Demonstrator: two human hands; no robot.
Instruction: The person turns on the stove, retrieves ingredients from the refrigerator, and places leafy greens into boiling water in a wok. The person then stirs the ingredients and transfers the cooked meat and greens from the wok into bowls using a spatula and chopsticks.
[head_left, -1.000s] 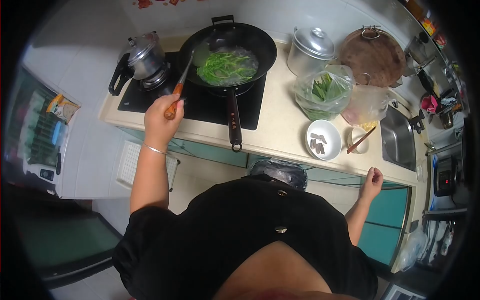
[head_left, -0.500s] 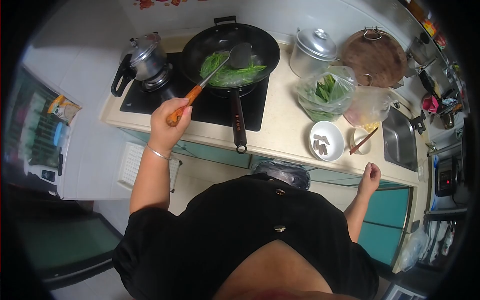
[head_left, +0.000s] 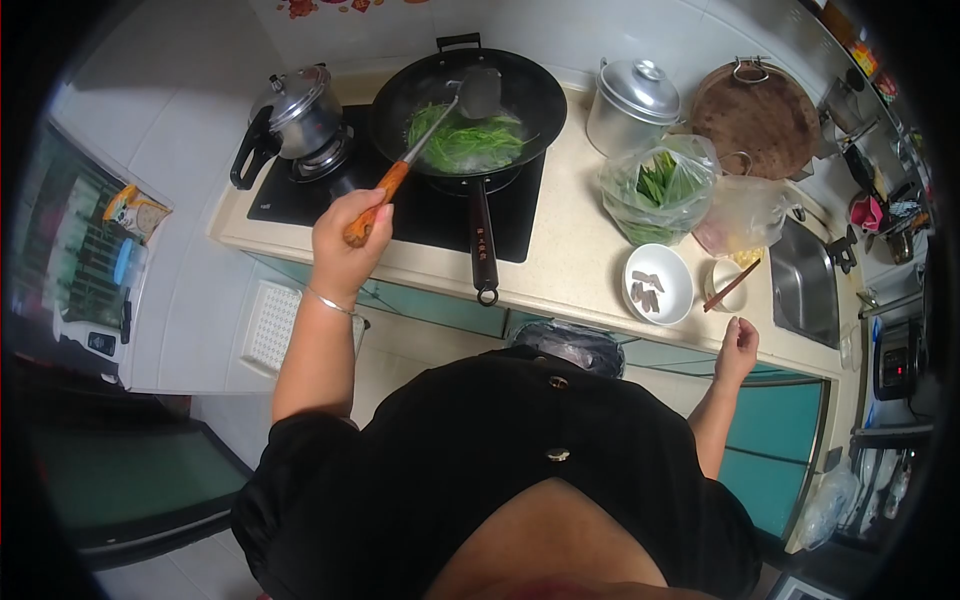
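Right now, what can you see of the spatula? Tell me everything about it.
The spatula has an orange-brown handle that looks wooden, a slim grey shaft that looks metal, and a broad, dark grey blade. The left hand grips the handle near its end. The spatula slants away and to the right over the wok's near rim, its blade beyond most of the greens. I can't tell whether the blade touches the wok.

Pressure cooker (head_left: 310,115) seated on a burner (head_left: 325,160). Lidded metal pot (head_left: 632,118) placed near a round brown board (head_left: 757,122). Plastic-lined bin (head_left: 575,347) partly hidden below the counter (head_left: 572,225).
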